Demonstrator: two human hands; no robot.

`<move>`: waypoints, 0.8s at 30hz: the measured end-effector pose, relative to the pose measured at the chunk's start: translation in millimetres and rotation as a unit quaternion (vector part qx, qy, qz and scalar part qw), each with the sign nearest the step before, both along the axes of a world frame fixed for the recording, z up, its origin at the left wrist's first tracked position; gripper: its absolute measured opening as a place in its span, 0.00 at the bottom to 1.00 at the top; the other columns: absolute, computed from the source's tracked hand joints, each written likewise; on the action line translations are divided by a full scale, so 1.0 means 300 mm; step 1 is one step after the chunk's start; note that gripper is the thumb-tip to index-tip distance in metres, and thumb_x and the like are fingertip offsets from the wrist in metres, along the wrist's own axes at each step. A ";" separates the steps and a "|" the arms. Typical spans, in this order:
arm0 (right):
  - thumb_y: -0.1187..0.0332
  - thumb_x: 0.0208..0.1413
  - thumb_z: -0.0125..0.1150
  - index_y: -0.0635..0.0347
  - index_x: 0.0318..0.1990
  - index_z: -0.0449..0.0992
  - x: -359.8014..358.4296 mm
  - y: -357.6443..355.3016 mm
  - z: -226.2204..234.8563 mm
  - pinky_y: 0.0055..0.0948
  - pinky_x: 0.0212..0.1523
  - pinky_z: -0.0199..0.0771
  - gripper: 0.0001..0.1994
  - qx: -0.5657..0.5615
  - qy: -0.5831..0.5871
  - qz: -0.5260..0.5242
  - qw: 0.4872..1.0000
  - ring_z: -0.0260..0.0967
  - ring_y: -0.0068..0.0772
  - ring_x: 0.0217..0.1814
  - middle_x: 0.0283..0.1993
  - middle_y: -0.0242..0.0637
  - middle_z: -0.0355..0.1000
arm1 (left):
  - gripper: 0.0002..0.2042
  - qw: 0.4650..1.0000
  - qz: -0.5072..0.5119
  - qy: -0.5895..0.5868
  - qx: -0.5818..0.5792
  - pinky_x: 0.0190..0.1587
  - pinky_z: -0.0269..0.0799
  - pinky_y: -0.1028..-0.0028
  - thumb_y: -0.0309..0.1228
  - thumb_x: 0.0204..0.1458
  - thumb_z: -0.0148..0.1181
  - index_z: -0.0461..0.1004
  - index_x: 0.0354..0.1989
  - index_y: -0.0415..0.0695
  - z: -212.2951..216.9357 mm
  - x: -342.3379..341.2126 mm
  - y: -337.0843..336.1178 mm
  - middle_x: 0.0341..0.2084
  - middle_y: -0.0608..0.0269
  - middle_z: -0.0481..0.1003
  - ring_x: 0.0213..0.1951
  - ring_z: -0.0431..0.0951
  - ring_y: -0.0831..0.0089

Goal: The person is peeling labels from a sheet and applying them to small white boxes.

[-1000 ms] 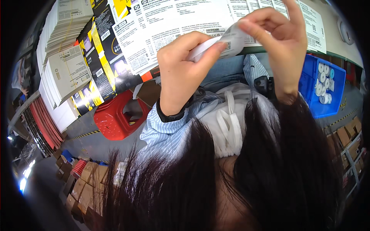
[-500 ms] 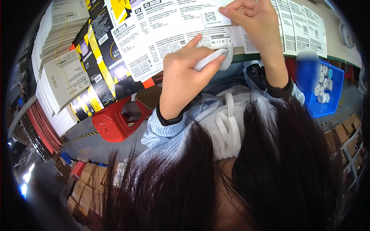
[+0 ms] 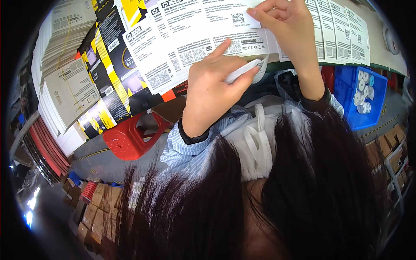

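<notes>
Printed white sheets [image 3: 182, 41] are spreading overlapped across the top of the frame, covering much of the work surface. Black-and-yellow printed sheets [image 3: 110, 60] are showing beside them at upper left, and a tall stack of pale printed cards [image 3: 71, 91] is standing at the far upper left. The left hand [image 3: 221, 89], just above the middle of the frame, is closing its thumb against its curled fingers while its index finger is stretching out and appearing to rest on the top sheet. The right hand [image 3: 288, 24], at upper right of centre, is bringing thumb and index fingertips together, its other fingers bending loosely. A blue bin [image 3: 362, 121] is sitting at the right, and a red stool [image 3: 123, 141] is standing at left of centre. Inside the bin, white rolls [image 3: 360, 86] are lying grouped. A folded white strip [image 3: 242, 70] is staying within the left hand's closed pinch. Smallest, a white label [image 3: 238, 18] is lying over the sheets at top centre, the right fingertips gripping its edge; whether it is sticking down cannot be told.
</notes>
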State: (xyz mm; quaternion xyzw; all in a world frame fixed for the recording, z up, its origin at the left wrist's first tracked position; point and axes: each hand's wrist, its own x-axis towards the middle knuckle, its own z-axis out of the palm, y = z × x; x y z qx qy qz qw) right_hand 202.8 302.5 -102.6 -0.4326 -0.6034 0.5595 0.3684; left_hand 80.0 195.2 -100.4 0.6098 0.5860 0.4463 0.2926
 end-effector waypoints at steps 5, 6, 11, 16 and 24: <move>0.80 0.42 0.63 0.53 0.64 0.54 -0.002 -0.024 -0.028 0.19 0.25 0.65 0.39 0.133 -0.154 -0.003 0.979 0.65 0.21 0.22 0.21 0.32 0.65 | 0.05 1.000 -0.013 0.004 -0.018 0.56 0.65 0.61 0.24 0.41 0.62 0.76 0.24 0.34 -0.004 0.001 -0.001 0.18 0.56 0.76 0.19 0.72 0.66; 0.79 0.41 0.65 0.51 0.64 0.54 0.000 -0.033 -0.025 0.22 0.26 0.66 0.39 0.156 -0.203 0.004 0.967 0.66 0.27 0.23 0.25 0.36 0.66 | 0.05 1.000 -0.016 -0.003 -0.016 0.58 0.62 0.60 0.22 0.42 0.62 0.75 0.23 0.31 -0.003 0.003 0.001 0.16 0.57 0.75 0.15 0.69 0.75; 0.77 0.43 0.62 0.49 0.63 0.56 -0.024 -0.046 -0.027 0.32 0.30 0.69 0.36 0.230 -0.295 -0.028 0.927 0.67 0.43 0.28 0.40 0.45 0.63 | 0.05 1.000 -0.022 0.008 -0.014 0.59 0.62 0.60 0.22 0.41 0.62 0.75 0.23 0.31 0.010 0.000 0.001 0.15 0.57 0.74 0.15 0.69 0.73; 0.79 0.50 0.52 0.49 0.64 0.53 -0.003 -0.042 -0.037 0.39 0.44 0.68 0.32 0.342 -0.253 -0.003 0.905 0.67 0.49 0.46 0.51 0.48 0.61 | 0.05 0.998 -0.013 0.048 0.038 0.58 0.61 0.57 0.26 0.40 0.64 0.76 0.23 0.38 0.040 -0.019 -0.034 0.17 0.58 0.75 0.21 0.75 0.61; 0.66 0.53 0.55 0.56 0.65 0.51 0.026 -0.062 0.050 0.49 0.66 0.37 0.31 0.329 -0.313 0.277 0.847 0.50 0.43 0.67 0.61 0.42 0.59 | 0.03 0.995 -0.004 0.098 0.023 0.61 0.55 0.56 0.26 0.40 0.63 0.77 0.22 0.40 0.024 -0.075 -0.073 0.16 0.60 0.75 0.18 0.74 0.65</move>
